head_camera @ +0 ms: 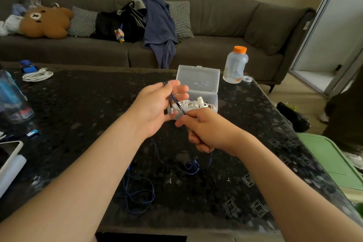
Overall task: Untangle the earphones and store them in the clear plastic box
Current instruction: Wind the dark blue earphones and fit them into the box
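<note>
Blue earphones (137, 192) lie in loose loops on the dark table, and their cord rises to both hands. My left hand (157, 104) pinches the upper end of the cord, fingers partly spread. My right hand (204, 129) is closed around the cord just below and to the right. A short taut stretch runs between the two hands. Behind them stands the clear plastic box (198, 82), lid up, holding white earphones (196, 103).
A plastic bottle with an orange cap (235, 65) stands right of the box. A coiled white cable (37, 75) lies far left, a blue tumbler (11, 100) and a tablet (7, 155) at the left edge. A green bin (330, 159) sits beside the table's right edge.
</note>
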### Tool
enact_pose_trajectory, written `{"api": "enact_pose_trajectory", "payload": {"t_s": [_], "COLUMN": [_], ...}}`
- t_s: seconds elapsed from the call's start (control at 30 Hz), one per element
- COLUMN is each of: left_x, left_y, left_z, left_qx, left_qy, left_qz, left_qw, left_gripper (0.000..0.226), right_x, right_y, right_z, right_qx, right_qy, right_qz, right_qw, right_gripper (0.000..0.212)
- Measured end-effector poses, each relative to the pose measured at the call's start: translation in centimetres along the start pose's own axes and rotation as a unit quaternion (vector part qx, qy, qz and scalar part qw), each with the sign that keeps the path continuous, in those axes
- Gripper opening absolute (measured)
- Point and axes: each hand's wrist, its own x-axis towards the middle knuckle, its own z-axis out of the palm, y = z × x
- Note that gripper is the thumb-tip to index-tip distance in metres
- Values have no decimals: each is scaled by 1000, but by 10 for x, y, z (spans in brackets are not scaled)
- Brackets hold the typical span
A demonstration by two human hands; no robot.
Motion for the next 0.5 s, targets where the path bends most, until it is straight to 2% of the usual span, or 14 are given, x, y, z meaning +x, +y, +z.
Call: {"api": "enact_pose_trajectory", "payload": {"t_s": [0.13, 0.2, 0.27, 0.33, 0.4, 0.5], "left_x": [11, 17, 20, 20, 21, 21], "left_y": [4, 3, -1, -5, -9, -9], "left_z": [-13, -23, -30, -33, -34, -32], "left_qx": [-17, 43, 128, 226, 307, 377], "left_qy": [142, 204, 230, 217, 169, 99], "left_qz": [80, 130, 165, 165, 138, 97], "left_qw": [986, 969, 950, 935, 926, 916], "left_gripper": [27, 29, 32, 33, 33, 32], "right_x": [-2, -3, -8, -14, -20, -20], "right_y": [4, 4, 1, -3, -10, -17], "right_z": [-8, -13, -16, -16, -14, -13], "right_qx": [10, -3, -19, 5, 91, 236], "right_qy": [-13, -21, -54, -87, -58, 129], "right_qz": [33, 48, 48, 13, -64, -171], "right_qw": [999, 999, 997, 996, 992, 948], "right_gripper": [27, 32, 39, 45, 47, 52]}}
